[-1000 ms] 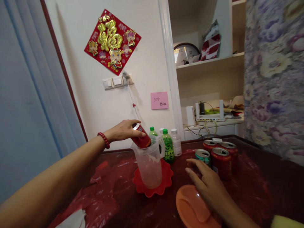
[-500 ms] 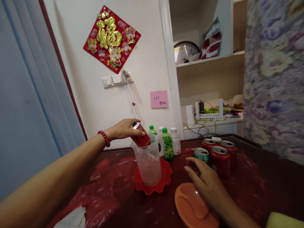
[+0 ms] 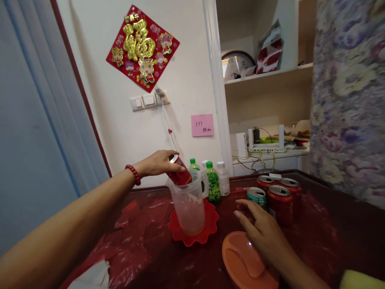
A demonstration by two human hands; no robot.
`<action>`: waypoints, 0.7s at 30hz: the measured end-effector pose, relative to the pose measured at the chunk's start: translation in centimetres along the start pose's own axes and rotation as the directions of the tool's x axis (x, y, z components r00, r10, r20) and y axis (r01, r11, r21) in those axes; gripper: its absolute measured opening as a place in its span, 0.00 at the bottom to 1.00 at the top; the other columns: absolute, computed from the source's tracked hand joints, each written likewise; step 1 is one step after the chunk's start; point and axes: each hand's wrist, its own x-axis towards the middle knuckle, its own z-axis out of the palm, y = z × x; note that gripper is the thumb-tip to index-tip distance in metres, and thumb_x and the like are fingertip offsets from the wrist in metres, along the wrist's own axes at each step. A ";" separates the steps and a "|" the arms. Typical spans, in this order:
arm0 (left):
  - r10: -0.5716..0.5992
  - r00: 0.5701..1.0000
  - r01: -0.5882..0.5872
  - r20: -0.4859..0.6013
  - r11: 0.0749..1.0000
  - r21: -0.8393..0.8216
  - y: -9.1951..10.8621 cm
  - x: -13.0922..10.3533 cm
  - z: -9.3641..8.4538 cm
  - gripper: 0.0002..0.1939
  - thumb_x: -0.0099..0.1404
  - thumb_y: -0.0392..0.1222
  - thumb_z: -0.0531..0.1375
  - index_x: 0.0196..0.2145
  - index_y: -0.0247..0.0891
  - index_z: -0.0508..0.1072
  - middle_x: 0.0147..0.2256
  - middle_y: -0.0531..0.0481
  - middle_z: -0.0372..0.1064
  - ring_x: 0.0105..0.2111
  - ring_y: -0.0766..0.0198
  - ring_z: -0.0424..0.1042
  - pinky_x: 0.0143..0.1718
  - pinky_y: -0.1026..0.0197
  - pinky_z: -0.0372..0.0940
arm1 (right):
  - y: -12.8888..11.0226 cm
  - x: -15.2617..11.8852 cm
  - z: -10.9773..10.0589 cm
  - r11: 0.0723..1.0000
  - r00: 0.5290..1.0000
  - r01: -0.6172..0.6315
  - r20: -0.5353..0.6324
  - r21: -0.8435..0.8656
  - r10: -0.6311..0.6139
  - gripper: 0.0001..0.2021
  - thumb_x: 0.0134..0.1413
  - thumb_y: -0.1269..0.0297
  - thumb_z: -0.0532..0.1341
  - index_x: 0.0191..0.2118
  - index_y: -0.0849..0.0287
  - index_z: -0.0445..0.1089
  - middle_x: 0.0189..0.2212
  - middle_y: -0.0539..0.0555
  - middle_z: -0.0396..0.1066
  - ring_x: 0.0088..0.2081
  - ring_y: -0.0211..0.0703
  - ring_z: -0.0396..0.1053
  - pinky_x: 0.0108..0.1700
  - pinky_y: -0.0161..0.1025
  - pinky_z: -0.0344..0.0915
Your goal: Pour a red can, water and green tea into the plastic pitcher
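Observation:
My left hand (image 3: 161,162) is wrapped round a red can (image 3: 180,172), which tilts down to the right over the mouth of a clear plastic pitcher (image 3: 188,208). A little brownish liquid shows at the pitcher's bottom. The pitcher stands in a red scalloped dish (image 3: 210,224). My right hand (image 3: 261,224) hovers with fingers apart and nothing in them, above the edge of an orange oval lid (image 3: 240,257) and close to a green can (image 3: 256,196).
Several red cans (image 3: 280,204) stand behind my right hand. Green-capped bottles (image 3: 213,184) and a clear bottle (image 3: 223,180) are behind the pitcher. White paper (image 3: 92,277) lies front left, a yellow-green item (image 3: 361,280) front right. Red plastic film covers parts of the table.

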 end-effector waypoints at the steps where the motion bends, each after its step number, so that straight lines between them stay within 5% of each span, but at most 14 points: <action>1: -0.001 1.000 0.001 0.000 1.000 0.001 0.0 0.0 0.0 0.46 0.54 0.64 0.65 0.64 0.36 0.66 0.54 0.38 0.75 0.53 0.42 0.74 0.51 0.50 0.69 | 0.0 0.0 0.0 1.000 1.000 -0.003 0.002 -0.001 0.003 0.20 0.63 0.49 0.53 0.50 0.56 0.71 0.48 0.60 0.75 0.48 0.53 0.74 0.49 0.50 0.70; 21: 0.038 0.999 -0.038 0.010 0.997 0.063 0.0 0.8 0.3 0.44 0.53 0.66 0.65 0.61 0.37 0.70 0.55 0.38 0.74 0.51 0.43 0.74 0.49 0.51 0.68 | -0.2 -0.1 0.0 1.000 1.000 -0.004 0.013 0.013 0.003 0.20 0.62 0.49 0.53 0.50 0.56 0.71 0.47 0.59 0.75 0.47 0.53 0.74 0.48 0.50 0.70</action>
